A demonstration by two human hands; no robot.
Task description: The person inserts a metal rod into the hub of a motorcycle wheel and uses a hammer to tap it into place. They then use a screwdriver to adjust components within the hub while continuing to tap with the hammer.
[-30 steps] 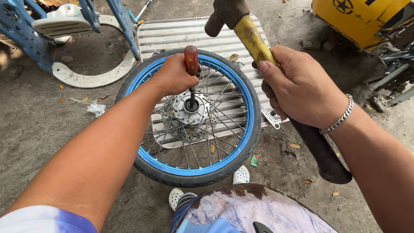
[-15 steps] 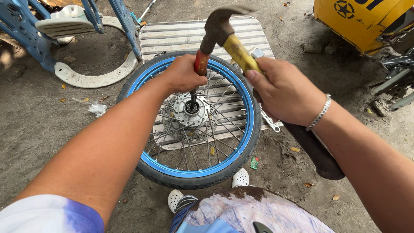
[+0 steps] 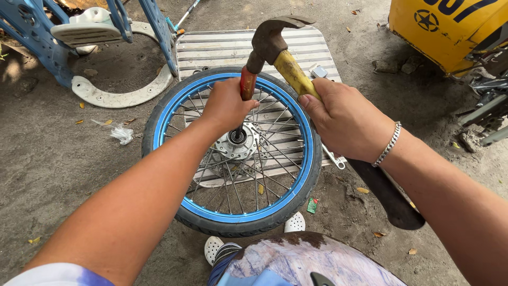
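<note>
A spoked wheel with a blue rim (image 3: 174, 103) and black tyre lies flat on the ground in front of me. My left hand (image 3: 227, 106) grips a red-handled screwdriver (image 3: 246, 83) upright, its tip down in the silver hub (image 3: 238, 140). My right hand (image 3: 344, 119) holds a hammer (image 3: 288, 66) by its yellow and black handle. The rusty hammer head rests on top of the screwdriver's handle.
A ribbed metal sheet (image 3: 222, 47) lies under the wheel's far side. A blue frame with a white seat (image 3: 84, 29) stands at the upper left beside a white curved part (image 3: 121, 98). A yellow machine (image 3: 450, 32) is at the upper right. A wrench (image 3: 334, 158) lies beside the tyre.
The hammer swung down from a raised position onto the top of the screwdriver. My left hand kept the screwdriver in the hub.
</note>
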